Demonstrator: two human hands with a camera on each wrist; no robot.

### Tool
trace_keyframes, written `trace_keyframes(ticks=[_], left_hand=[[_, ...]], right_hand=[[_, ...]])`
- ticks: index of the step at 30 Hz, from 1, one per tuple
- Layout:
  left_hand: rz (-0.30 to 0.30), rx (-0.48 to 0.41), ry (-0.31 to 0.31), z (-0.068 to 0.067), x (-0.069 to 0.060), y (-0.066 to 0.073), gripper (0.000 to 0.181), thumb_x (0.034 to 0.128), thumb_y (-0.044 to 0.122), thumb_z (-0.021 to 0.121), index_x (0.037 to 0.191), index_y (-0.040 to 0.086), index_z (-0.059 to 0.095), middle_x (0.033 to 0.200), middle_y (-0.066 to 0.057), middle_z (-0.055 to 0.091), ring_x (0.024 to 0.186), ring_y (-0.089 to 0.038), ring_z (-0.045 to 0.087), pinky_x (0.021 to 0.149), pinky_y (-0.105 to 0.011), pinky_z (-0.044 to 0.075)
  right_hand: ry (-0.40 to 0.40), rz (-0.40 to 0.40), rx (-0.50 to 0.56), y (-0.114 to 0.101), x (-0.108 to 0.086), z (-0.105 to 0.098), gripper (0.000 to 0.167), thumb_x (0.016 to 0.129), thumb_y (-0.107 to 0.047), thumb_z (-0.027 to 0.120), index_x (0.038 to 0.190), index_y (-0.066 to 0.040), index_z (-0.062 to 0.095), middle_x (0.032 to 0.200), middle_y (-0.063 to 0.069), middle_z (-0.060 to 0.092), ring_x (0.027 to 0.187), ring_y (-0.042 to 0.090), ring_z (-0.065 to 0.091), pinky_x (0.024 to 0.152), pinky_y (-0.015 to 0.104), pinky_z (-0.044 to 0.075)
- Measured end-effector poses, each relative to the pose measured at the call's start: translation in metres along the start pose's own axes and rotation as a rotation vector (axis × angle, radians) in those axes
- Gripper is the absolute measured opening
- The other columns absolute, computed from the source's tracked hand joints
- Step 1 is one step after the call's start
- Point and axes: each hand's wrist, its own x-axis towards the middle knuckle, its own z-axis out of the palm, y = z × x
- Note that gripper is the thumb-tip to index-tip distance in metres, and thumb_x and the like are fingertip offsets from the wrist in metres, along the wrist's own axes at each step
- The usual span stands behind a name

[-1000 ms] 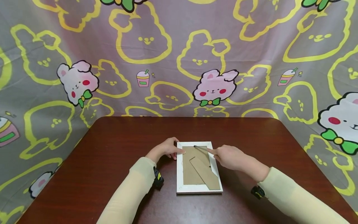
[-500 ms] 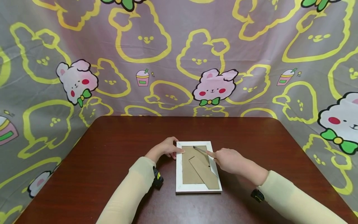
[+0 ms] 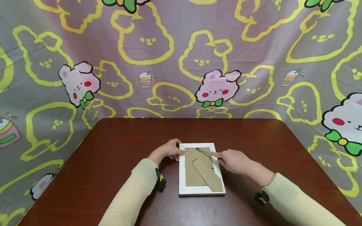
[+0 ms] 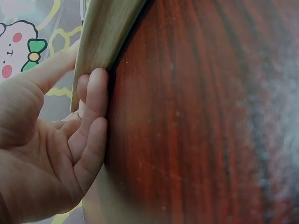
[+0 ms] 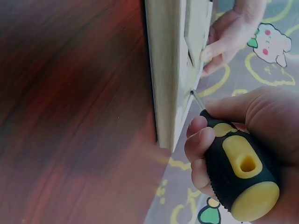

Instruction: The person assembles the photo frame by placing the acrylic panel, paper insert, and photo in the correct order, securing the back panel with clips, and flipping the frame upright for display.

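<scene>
A white picture frame [image 3: 182, 175] lies face down on the table, its brown backing board [image 3: 192, 179] and slanted stand leg [image 3: 207, 175] showing. My left hand [image 3: 170, 149] holds the frame's upper left side, thumb on the back and fingers against the edge [image 4: 103, 42]. In my right hand [image 3: 236, 160] I grip a screwdriver [image 5: 240, 161] with a stubby black and yellow handle. Its thin shaft [image 3: 204, 152] slants across the frame's right border, and the tip is at the backing's upper edge. Whether the tip sits under a fastener is too small to tell.
The dark reddish-brown table [image 3: 135, 135] extends around the frame on all sides. A patterned cloth [image 3: 161, 37] with bunnies and bears hangs behind the table and at both sides.
My right hand has shifted slightly to the right and toward me, while the screwdriver's tip stays at the backing's upper edge. The frame and my left hand have kept their places.
</scene>
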Motion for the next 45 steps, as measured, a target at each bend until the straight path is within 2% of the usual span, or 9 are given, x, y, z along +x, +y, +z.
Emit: trace_keyframes(ticks=[6,8,11,14,16,21,28,38,45], left_hand=[[-0.001,-0.004,-0.003,0.001,0.001,0.001,0.053,0.0854,0.027,0.077,0.122,0.004,0.047,0.062,-0.01,0.061,0.051,-0.016,0.061,0.054,-0.03,0.048],[-0.005,-0.009,-0.003,0.001,0.001,0.002,0.055,0.0856,0.027,0.077,0.124,0.004,0.046,0.062,-0.01,0.061,0.051,-0.017,0.061,0.054,-0.03,0.048],[-0.007,-0.011,-0.005,0.0,0.0,0.003,0.056,0.0859,0.028,0.076,0.126,0.004,0.046,0.063,-0.01,0.061,0.052,-0.017,0.061,0.054,-0.03,0.048],[-0.01,-0.012,-0.007,0.0,0.0,0.002,0.055,0.0859,0.028,0.077,0.125,0.004,0.046,0.063,-0.01,0.061,0.052,-0.018,0.061,0.055,-0.03,0.048],[-0.009,-0.009,-0.008,0.0,0.0,0.002,0.054,0.0859,0.028,0.077,0.124,0.004,0.046,0.063,-0.011,0.061,0.052,-0.018,0.062,0.056,-0.031,0.049],[-0.008,-0.008,-0.012,0.001,0.001,0.001,0.056,0.0861,0.028,0.076,0.126,0.003,0.046,0.063,-0.011,0.062,0.052,-0.017,0.062,0.056,-0.031,0.049],[-0.008,-0.009,-0.006,0.001,0.0,0.002,0.059,0.0862,0.028,0.076,0.13,0.003,0.045,0.063,-0.011,0.061,0.052,-0.018,0.061,0.056,-0.031,0.049],[-0.014,-0.008,-0.001,0.001,-0.001,0.003,0.058,0.0864,0.028,0.076,0.129,0.003,0.045,0.063,-0.01,0.061,0.052,-0.017,0.061,0.055,-0.03,0.048],[-0.009,0.0,0.002,0.002,0.0,0.002,0.057,0.0861,0.027,0.076,0.128,0.003,0.045,0.061,-0.009,0.06,0.05,-0.015,0.06,0.054,-0.029,0.047]], right_hand=[[0.013,0.007,0.004,0.005,-0.004,0.001,0.045,0.092,-0.011,0.064,0.137,-0.018,0.059,0.053,-0.007,0.038,0.051,0.01,0.037,0.046,0.028,0.033],[0.02,0.007,0.01,0.006,-0.005,0.0,0.043,0.093,-0.012,0.064,0.135,-0.018,0.06,0.057,-0.006,0.047,0.054,0.009,0.041,0.048,0.029,0.036],[0.036,0.005,0.012,0.008,-0.009,-0.001,0.04,0.093,-0.015,0.064,0.133,-0.016,0.062,0.08,0.001,0.068,0.068,0.013,0.058,0.056,0.034,0.045],[0.049,-0.002,0.024,0.009,-0.013,-0.004,0.038,0.094,-0.017,0.063,0.132,-0.013,0.062,0.106,0.005,0.071,0.086,0.018,0.065,0.067,0.04,0.05],[0.052,-0.003,0.031,0.01,-0.016,-0.005,0.039,0.095,-0.018,0.063,0.133,-0.013,0.061,0.11,0.005,0.07,0.088,0.017,0.066,0.07,0.041,0.051],[0.061,-0.017,0.044,0.01,-0.024,-0.01,0.04,0.095,-0.018,0.064,0.134,-0.016,0.061,0.113,0.003,0.069,0.09,0.015,0.065,0.073,0.04,0.051],[0.023,-0.026,0.059,0.007,-0.03,-0.015,0.04,0.096,-0.02,0.062,0.135,-0.017,0.06,0.116,0.002,0.068,0.098,0.015,0.065,0.077,0.04,0.052],[-0.019,-0.105,0.096,-0.004,-0.03,-0.012,0.038,0.095,-0.019,0.063,0.133,-0.019,0.062,0.102,-0.003,0.07,0.073,0.004,0.054,0.063,0.029,0.045],[-0.019,-0.232,0.084,-0.014,-0.03,-0.005,0.039,0.094,-0.017,0.065,0.132,-0.023,0.063,0.088,-0.012,0.066,0.068,0.0,0.05,0.059,0.028,0.046]])
